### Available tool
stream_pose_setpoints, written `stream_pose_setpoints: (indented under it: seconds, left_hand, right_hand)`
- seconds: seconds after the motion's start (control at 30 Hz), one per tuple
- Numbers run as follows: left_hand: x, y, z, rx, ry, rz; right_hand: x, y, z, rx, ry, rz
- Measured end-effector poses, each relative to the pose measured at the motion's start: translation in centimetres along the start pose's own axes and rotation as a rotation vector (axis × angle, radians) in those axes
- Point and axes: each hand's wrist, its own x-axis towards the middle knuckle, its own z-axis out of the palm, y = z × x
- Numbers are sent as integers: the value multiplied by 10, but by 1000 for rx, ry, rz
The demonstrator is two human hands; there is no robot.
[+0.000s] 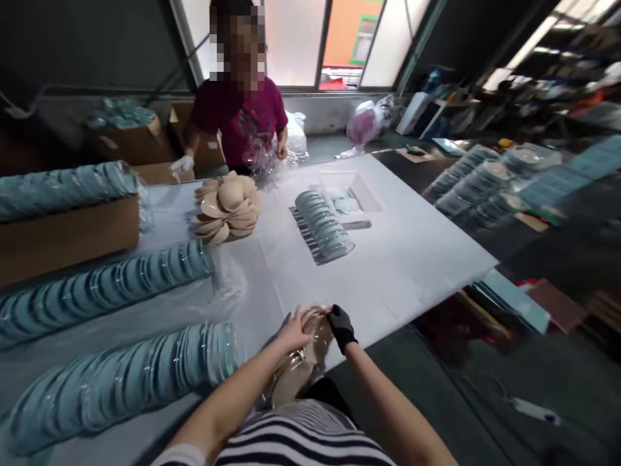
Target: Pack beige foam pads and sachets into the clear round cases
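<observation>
Close to my body at the table's front edge is a stack of thin, rounded beige pads (317, 316), partly inside a clear plastic bag (295, 370). My bare left hand (294, 333) is closed around the left side of the stack. Opposite it, my right hand (341, 325), in a dark glove, grips the stack's right edge at the bag's rim. Exactly which layers each set of fingers pinches is hidden. Farther out on the white table (398, 259), a fanned pile of similar beige pads (229, 206) lies to the left.
Long wrapped rolls of light-blue pads (121, 382) cover the left side. A shorter blue stack (324, 223) rests on a dark rack mid-table, beside a white tray (376, 197). Across the table stands a person (240, 123) with clear plastic. More blue stacks (466, 175) are at right.
</observation>
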Motion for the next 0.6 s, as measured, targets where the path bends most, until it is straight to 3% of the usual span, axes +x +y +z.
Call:
stream_pose_setpoints:
  seconds: [0.17,0.27,0.37,0.43,0.53,0.6]
  left_hand:
    - [16,6,-33,-684,77,-15]
    - [19,22,-38,-1051,164,-98]
    - [27,48,-18,-1295,325,-233]
    - [35,67,8,-1353,422,-240]
    - [49,97,48,-1290,342,-228]
    - [58,116,69,-1199,259,-164]
  right_hand:
    - [60,-64,-15,87,-175,-276]
    - [81,-75,-26,221,-331,-196]
    - [85,-56,-37,146,-663,-57]
    - [86,-36,-49,84,-795,-48]
    - [96,-13,-80,185,-844,-65]
    - [109,-7,-115,337,-874,-43]
